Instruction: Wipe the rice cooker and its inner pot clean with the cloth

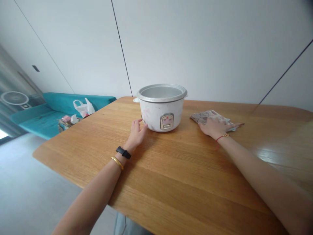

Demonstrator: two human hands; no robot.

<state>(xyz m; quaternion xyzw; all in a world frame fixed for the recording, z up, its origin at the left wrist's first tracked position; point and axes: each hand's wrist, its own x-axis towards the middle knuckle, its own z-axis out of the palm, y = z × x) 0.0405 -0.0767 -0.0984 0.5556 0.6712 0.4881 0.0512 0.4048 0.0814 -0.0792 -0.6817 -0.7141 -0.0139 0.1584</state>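
Note:
A white rice cooker (153,114) with a silver rim stands upright on the wooden table. Its lid is off, and the grey inside wall (162,91) shows. My left hand (137,132) is at the cooker's lower left side, thumb and fingers apart, the fingertips at or very near its wall. Some of those fingers are hidden. To the right of the cooker lies a folded, brown-and-white patterned cloth (199,117). On top of it my right hand (215,126) rests flat, palm down with fingers spread.
The wooden table (171,169) has a rounded left corner and runs back to a white panelled wall (195,49). Beyond its left edge is a teal sofa (34,120) with a white plastic bag (84,107) and other items on it. A round fan (15,98) stands farther left.

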